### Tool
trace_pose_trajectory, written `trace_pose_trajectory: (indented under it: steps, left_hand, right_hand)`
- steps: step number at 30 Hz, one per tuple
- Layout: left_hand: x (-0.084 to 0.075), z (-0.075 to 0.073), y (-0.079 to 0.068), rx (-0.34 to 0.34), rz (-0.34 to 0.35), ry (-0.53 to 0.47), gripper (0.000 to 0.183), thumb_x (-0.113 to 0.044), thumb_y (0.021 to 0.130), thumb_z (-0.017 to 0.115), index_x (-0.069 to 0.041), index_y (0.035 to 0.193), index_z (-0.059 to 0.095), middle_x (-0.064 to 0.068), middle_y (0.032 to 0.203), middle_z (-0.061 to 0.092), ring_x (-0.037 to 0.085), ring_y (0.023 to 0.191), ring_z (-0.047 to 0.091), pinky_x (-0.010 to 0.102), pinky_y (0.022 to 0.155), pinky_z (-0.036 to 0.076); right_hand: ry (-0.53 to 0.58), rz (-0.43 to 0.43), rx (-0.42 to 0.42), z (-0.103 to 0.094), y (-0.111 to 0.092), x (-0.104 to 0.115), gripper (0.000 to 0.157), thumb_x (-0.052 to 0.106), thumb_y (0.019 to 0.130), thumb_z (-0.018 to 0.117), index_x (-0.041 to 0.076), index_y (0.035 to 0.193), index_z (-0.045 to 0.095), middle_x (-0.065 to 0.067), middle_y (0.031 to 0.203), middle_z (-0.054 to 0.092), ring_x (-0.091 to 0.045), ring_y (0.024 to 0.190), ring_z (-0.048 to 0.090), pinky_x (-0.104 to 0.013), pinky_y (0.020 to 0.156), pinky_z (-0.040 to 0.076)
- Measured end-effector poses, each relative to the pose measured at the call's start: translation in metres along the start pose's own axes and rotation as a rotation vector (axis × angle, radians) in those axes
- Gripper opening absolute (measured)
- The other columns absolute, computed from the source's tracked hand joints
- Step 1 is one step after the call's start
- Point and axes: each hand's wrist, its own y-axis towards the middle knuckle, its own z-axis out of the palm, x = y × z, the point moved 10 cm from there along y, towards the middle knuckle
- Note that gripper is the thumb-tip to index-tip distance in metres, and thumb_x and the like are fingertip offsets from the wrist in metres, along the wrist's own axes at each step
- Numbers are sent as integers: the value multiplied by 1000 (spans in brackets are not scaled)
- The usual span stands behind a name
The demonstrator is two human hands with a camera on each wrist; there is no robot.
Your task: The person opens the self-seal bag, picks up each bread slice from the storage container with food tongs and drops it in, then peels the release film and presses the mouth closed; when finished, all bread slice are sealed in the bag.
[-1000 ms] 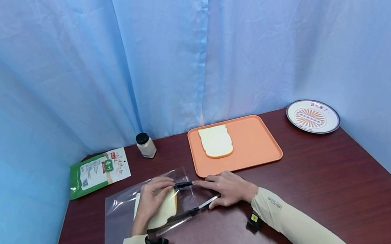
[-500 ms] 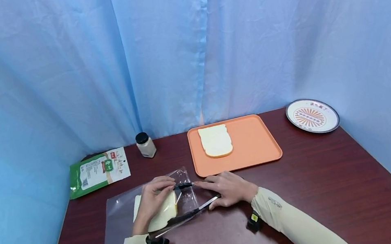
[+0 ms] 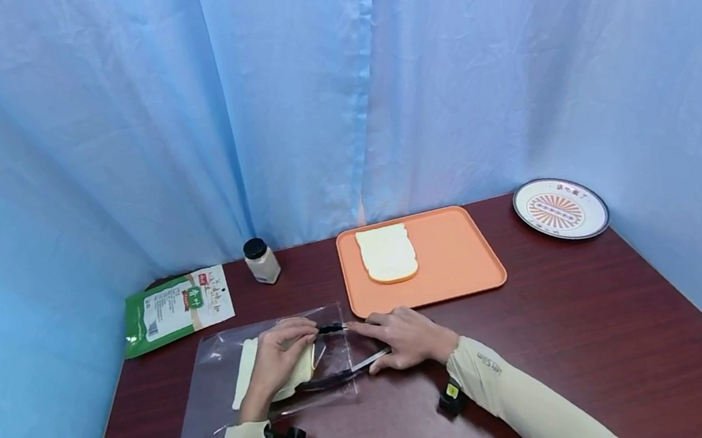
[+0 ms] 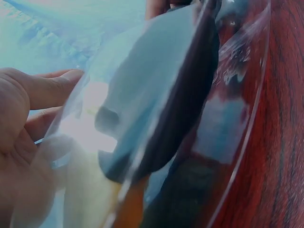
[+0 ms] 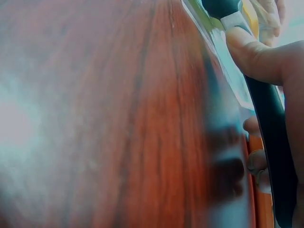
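In the head view a clear plastic bag (image 3: 200, 416) lies at the front left of the table with a slice of bread (image 3: 245, 373) in it. Tongs (image 3: 370, 361) with black heads reach into the bag's right end, one arm along each side of the opening. My right hand (image 3: 409, 337) grips the tongs, its thumb on the dark handle (image 5: 270, 137) in the right wrist view. Over the bread, my left hand (image 3: 285, 350) pinches the plastic beside the far tong head. Seen from the left wrist, one black head (image 4: 190, 85) shows through the film. My left palm hides part of the bread.
An orange tray (image 3: 449, 258) holding another bread slice (image 3: 389, 252) stands behind the hands. A jar with a black lid (image 3: 262, 260) and a green-and-white packet (image 3: 176, 310) are at the back left. A patterned plate (image 3: 561, 210) sits at the back right, near the curtain (image 3: 471, 70).
The bag's near left corner has lifted and shifted away from me, and its film has changed shape. The bread has moved slightly left. My right hand and the tongs have edged left.
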Motion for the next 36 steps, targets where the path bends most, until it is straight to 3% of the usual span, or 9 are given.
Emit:
trace_pose_trajectory:
  steps: [4, 9, 18, 21, 27, 36]
  left_hand:
    - [-16, -3, 3, -6, 25, -6, 9, 12, 81, 72, 8, 88, 76, 25, 96, 75, 43, 98, 69, 27, 93, 54]
    - [-35, -9, 5, -10, 31, -9, 9, 12, 80, 72, 9, 88, 76, 25, 96, 74, 44, 97, 68, 19, 93, 52]
    - [-41, -14, 5, -37, 63, 0, 11, 13, 79, 73, 6, 87, 77, 29, 94, 73, 37, 94, 70, 20, 89, 54]
    - [-32, -11, 4, -29, 54, 0, 11, 13, 79, 73, 6, 87, 77, 27, 95, 74, 40, 93, 69, 14, 89, 52]
    - [-1, -1, 0, -13, 12, -17, 9, 6, 81, 74, 2, 89, 78, 22, 98, 75, 31, 97, 70, 10, 93, 49]
    - [2, -1, 0, -15, 8, -35, 9, 2, 84, 74, -3, 89, 79, 14, 99, 77, 32, 99, 70, 6, 94, 46]
  right_hand:
    - [0, 19, 13, 1, 1, 1, 81, 68, 86, 61, 19, 149, 47, 0, 110, 67, -10, 58, 51, -26, 53, 47]
    - [-10, 10, -10, -1, 2, 4, 82, 68, 86, 61, 19, 150, 47, 0, 110, 67, -10, 57, 51, -26, 53, 48]
    - [10, -57, -52, -6, 2, 13, 82, 70, 84, 63, 18, 146, 52, 1, 112, 68, -11, 58, 56, -27, 55, 51]
    - [14, -53, -44, -5, 2, 12, 82, 71, 84, 62, 18, 146, 52, 1, 113, 68, -11, 59, 57, -27, 56, 52]
    - [-11, -7, -13, 0, 4, 8, 82, 71, 85, 61, 19, 148, 49, 0, 112, 68, -12, 59, 56, -28, 53, 50]
    - [5, 50, 1, 2, 6, 8, 83, 70, 83, 63, 19, 148, 50, -1, 115, 69, -14, 64, 60, -29, 57, 52]
